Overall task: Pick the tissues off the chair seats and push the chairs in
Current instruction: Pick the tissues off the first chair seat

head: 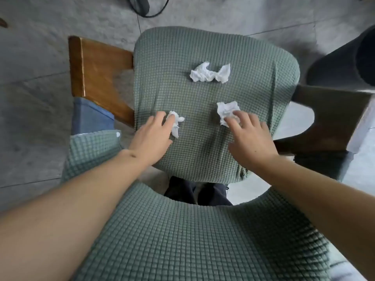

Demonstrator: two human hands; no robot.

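Green waffle-knit fabric is covering the chair seat (203,98), where three crumpled white tissues are lying: the left hand (151,136) is touching the small tissue (176,123) with loosely spread fingers, and the right hand (248,136) is touching the near-right tissue (226,111) the same way, neither yet pinching. The long twisted tissue (210,73) is lying crosswise farther ahead, beyond both hands, roughly midway between them, so either arm is looking equally placed.

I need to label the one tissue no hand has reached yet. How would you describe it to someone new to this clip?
Start at the green chair seat. Three crumpled white tissues lie on it. The one you want is the far tissue, long and pinched at its middle like a bow, lying alone beyond both hands.
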